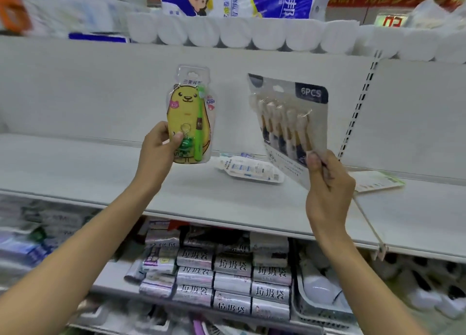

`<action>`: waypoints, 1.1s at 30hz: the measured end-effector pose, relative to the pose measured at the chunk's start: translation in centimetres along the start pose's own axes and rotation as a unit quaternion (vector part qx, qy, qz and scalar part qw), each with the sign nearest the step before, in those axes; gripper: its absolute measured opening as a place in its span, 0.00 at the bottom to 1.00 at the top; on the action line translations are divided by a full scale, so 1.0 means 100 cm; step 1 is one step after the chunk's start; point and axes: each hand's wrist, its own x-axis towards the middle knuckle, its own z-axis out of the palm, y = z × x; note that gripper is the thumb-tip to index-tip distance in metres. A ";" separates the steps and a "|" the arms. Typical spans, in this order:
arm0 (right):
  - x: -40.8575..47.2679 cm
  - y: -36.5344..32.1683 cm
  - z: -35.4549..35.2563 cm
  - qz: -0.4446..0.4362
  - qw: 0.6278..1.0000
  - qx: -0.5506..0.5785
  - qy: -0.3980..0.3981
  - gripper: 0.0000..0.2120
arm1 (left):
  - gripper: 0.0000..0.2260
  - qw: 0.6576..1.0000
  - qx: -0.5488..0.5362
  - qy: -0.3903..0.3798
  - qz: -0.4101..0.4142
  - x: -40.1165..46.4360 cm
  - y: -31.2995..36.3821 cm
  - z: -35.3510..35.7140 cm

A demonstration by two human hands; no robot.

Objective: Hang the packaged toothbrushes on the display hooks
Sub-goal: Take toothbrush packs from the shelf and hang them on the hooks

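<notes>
Holding a clear plastic pack printed with a yellow cartoon bear and carrying a green child's toothbrush (191,116), the left hand (158,150) reaches up from the lower left with the forearm stretched out. Its grip is clenched on the pack's lower left edge, thumb across the front and fingers behind, so the pack stands upright in front of the shelf's white back panel (100,87). To its right, the right hand (327,185) rises with the wrist bent back and pinches the bottom corner of a clear flat pack labelled 6PCS, with a row of pale-headed toothbrushes inside (290,122). That pack tilts with its top leaning left. A thin metal display hook (368,223) slants down from the right hand toward the shelf's front edge, and whether the hand also holds it cannot be told. Between the two held packs, a white blister pack with blue print (249,169) lies flat on the white shelf (75,168). A white card with green edging (378,180) lies just right of the right hand. Wrapped white paper rolls (227,33) line the top, and silver rolls of bags (232,276) fill the shelf below.
</notes>
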 end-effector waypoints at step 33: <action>-0.227 -0.256 0.438 0.058 0.915 0.279 -0.286 0.07 | 0.07 0.967 0.052 0.240 -0.065 -0.142 -0.042 -0.556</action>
